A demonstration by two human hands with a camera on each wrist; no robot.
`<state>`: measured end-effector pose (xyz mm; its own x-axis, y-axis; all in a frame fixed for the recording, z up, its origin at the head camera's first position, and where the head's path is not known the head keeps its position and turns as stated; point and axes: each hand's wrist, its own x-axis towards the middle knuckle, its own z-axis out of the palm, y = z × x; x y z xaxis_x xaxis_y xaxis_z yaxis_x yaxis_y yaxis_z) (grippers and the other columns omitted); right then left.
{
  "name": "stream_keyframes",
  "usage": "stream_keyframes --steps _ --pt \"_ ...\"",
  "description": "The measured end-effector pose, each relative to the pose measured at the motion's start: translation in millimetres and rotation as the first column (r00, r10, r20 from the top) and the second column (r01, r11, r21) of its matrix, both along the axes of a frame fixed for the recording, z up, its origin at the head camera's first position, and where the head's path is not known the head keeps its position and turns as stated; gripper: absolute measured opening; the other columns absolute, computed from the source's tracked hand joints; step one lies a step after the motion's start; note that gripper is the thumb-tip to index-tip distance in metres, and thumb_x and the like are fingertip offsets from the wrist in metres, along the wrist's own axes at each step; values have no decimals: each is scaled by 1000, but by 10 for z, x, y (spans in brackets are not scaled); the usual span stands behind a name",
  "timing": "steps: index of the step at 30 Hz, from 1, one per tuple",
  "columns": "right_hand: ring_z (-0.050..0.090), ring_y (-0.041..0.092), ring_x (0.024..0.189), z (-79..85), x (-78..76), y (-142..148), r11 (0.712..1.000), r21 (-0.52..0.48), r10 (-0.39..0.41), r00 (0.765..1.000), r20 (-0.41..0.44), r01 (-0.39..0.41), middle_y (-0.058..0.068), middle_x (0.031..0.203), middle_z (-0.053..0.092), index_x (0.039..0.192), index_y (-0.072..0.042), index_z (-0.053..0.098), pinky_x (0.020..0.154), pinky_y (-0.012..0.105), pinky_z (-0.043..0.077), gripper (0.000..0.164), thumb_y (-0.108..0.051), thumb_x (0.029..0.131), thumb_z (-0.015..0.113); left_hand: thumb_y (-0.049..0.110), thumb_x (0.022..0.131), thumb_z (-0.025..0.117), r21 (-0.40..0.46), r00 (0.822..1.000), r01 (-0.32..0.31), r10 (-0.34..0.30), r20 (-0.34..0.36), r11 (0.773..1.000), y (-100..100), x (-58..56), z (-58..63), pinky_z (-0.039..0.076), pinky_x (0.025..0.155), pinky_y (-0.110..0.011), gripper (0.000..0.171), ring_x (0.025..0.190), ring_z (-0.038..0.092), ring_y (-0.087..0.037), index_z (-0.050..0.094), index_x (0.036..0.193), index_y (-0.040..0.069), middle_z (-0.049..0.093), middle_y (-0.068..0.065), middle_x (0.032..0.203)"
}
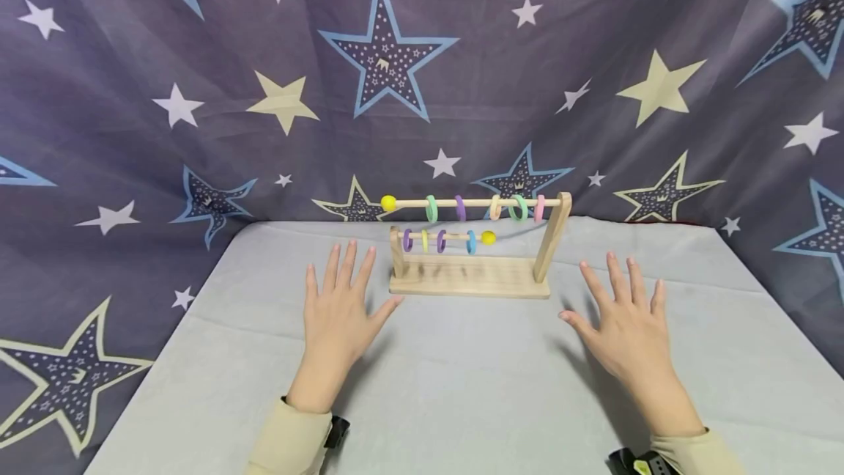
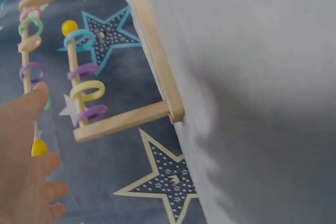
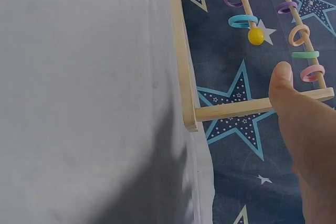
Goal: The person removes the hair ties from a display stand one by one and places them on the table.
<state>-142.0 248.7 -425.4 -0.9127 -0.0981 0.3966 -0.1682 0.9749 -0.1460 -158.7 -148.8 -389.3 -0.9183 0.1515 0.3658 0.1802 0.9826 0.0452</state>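
A wooden rack with two horizontal rods stands near the back of the table. Its long upper rod carries several rings, among them a purple ring and a pink ring, and ends in a yellow ball. On the short lower rod hang a blue ring, a yellow ring and two purple ones. My left hand is spread to the left of the rack, apart from it, holding nothing. To the rack's right, my right hand is likewise spread with nothing in it.
A pale grey cloth covers the table. Behind and beside it hangs a dark curtain printed with stars. Each sleeved wrist wears a black strap, such as the left strap.
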Motion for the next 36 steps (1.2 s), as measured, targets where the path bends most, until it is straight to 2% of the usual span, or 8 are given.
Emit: stream_keyframes --steps 9,14,23,27,31,33,36 --pt "0 37 150 -21 5 -19 1000 -7 9 1000 1 -9 20 161 19 156 -22 31 114 63 -10 81 -62 91 57 67 92 49 50 999 31 -33 39 998 -58 -239 -33 1 118 -60 83 151 8 -29 27 157 20 19 -9 163" --pt "4 40 149 -18 -3 -22 1000 -10 14 1000 -7 -14 21 161 20 155 -21 32 114 65 -8 80 -61 91 58 62 92 55 112 998 46 -51 43 993 -63 -366 -48 2 117 -61 83 150 11 -31 27 158 20 20 -10 163" --pt "2 39 150 -52 10 -38 1000 -3 19 1000 13 -19 22 160 21 154 -19 34 114 65 -6 80 -62 91 58 65 90 56 260 993 75 -96 71 963 -22 -533 -96 5 118 -58 87 150 14 -29 22 159 23 20 -5 163" --pt "0 37 150 -76 17 -33 1000 -4 21 1000 14 -21 22 160 21 155 -20 33 115 64 -7 81 -62 90 58 64 90 58 317 992 90 -113 55 944 6 -587 -142 11 119 -56 85 148 20 -28 26 158 22 22 -4 163" --pt "0 37 150 -86 19 -33 1000 -2 24 1000 20 -24 21 160 21 156 -20 32 115 62 -8 82 -62 91 58 56 91 63 379 990 87 -122 69 921 20 -633 -173 17 118 -54 82 146 27 -31 28 157 22 25 -4 162" --pt "0 37 150 -88 15 -36 1000 -1 24 1000 19 -24 21 160 21 155 -20 32 115 62 -9 81 -62 91 57 54 91 65 408 991 69 -111 79 910 18 -662 -181 26 114 -56 82 142 34 -33 28 157 23 31 -4 160" --pt "2 37 150 -87 -1 -44 1000 -3 25 1000 12 -25 21 160 21 155 -19 34 115 61 -8 80 -62 91 58 52 90 67 469 992 37 -91 93 882 9 -714 -187 42 101 -58 80 130 50 -34 30 156 28 45 -6 152"
